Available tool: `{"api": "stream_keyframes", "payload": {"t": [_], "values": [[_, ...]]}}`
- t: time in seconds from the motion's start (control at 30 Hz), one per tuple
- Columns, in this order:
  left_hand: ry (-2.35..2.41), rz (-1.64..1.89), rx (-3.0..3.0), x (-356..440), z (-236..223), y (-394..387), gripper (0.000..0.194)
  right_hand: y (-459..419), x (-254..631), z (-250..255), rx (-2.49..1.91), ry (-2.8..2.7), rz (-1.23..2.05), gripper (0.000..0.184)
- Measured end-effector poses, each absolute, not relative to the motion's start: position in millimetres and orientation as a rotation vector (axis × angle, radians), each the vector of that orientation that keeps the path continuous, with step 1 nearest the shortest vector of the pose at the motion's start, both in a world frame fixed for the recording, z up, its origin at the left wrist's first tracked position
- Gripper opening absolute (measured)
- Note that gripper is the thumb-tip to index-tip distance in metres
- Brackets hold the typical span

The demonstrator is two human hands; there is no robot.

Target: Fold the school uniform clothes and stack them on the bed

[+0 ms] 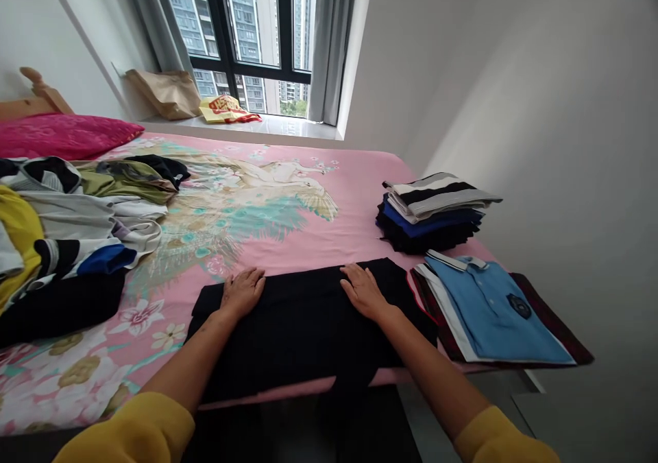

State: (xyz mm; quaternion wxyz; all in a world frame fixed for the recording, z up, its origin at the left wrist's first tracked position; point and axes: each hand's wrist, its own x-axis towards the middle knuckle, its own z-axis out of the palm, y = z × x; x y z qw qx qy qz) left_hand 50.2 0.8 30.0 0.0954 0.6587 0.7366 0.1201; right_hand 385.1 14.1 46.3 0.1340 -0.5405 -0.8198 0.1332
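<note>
A black garment (303,326) lies spread flat along the near edge of the bed, with one dark strip hanging over the edge. Its exact kind is hard to make out. My left hand (243,291) rests on its upper left part, fingers stretched out. On the upper right part lies my right hand (362,289), palm down with the fingers extended. Neither hand grips anything. Just right of the black garment, a folded light-blue polo shirt (493,309) with a dark badge lies on other folded clothes, and partly touches the garment's side.
A stack of folded clothes (432,212) stands at the right. Loose clothes (77,223) are heaped at the left, below a magenta pillow (66,136). The pink floral bedsheet (360,175) covers the bed. A paper bag (167,95) sits on the windowsill.
</note>
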Motion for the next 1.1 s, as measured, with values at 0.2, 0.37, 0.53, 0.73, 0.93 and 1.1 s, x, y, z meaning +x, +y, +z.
{"api": "stream_keyframes", "payload": {"t": [0.2, 0.37, 0.53, 0.73, 0.93, 1.1], "values": [[1.936, 0.932, 1.904, 110, 71, -73, 0.035, -19, 431, 15, -1.637, -2.406, 0.288, 0.046], [1.439, 0.825, 1.206, 188, 23, -208, 0.035, -19, 432, 6, -1.629, -2.352, 0.231, 0.046], [1.467, 0.786, 0.362, 216, -54, -249, 0.024, -21, 434, 4, -1.649, -2.323, 0.263, 0.046], [1.390, 0.729, 0.189, 223, -82, -227, 0.019, -22, 435, 0, -1.655, -2.295, 0.272, 0.045], [1.283, 0.634, 0.046, 236, -104, -224, 0.024, -22, 436, -6, -1.626, -2.276, 0.240, 0.045], [1.197, 0.611, -0.029, 230, -96, -238, 0.032, -21, 438, -10, -1.608, -2.255, 0.210, 0.044]]}}
